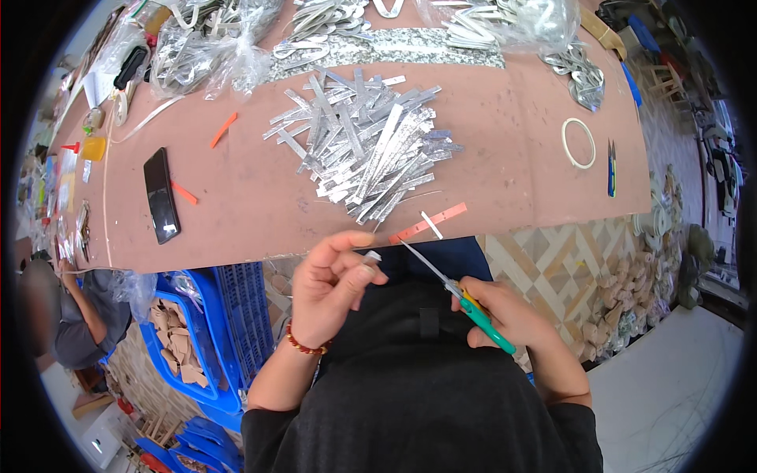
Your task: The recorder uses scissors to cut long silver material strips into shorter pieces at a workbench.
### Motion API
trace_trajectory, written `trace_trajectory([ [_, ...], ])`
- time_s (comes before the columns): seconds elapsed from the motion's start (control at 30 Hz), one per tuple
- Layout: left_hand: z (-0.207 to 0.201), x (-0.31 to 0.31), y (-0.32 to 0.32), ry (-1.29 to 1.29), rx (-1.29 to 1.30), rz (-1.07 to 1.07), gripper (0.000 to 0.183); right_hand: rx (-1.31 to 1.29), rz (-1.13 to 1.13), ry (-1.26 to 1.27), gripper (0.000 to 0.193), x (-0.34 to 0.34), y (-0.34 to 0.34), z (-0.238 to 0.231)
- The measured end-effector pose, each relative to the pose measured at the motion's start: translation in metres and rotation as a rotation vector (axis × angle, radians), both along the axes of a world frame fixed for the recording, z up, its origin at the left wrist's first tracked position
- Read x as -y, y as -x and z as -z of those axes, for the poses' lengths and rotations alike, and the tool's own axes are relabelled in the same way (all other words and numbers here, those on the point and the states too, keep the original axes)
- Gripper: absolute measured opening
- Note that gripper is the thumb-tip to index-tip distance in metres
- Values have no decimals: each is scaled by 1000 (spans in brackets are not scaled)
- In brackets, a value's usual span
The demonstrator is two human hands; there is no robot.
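Between the thumb and fingers of my left hand (327,288) is a small silvery-white strip piece (373,256), mostly hidden by the fingers. My right hand (509,315) is closed round the green and yellow handles of a pair of scissors (482,322). Their blades point up and left, with the tips by the table's front edge, close to an orange strip (452,212) with dark marks. A narrow white strip (431,225) lies across that orange strip. Just beyond both hands spreads a loose pile of silver glittery strips (378,150).
On the brown table (512,158) lie a black phone (162,195), orange scraps (224,130), a cream ring (579,143) and small snips (612,169). Bagged pieces (197,55) line the back. Blue crates (236,315) stand below left, near another person (91,315).
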State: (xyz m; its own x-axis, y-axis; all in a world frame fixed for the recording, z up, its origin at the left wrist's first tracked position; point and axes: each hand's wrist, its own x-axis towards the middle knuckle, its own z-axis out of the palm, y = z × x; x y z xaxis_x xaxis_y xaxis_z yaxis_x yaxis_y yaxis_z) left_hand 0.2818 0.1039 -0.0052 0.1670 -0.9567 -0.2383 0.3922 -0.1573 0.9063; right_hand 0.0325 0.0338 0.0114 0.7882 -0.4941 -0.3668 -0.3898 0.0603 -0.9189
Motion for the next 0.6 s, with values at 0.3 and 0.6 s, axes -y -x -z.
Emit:
trace_trajectory([
  [0.3,6,9,21,-9,-121,158,36,-167,15,-34,62,-18,16,-1],
  [0.6,-6,8,4,-191,455,471,15,-90,208,-170,36,-33,37,8],
])
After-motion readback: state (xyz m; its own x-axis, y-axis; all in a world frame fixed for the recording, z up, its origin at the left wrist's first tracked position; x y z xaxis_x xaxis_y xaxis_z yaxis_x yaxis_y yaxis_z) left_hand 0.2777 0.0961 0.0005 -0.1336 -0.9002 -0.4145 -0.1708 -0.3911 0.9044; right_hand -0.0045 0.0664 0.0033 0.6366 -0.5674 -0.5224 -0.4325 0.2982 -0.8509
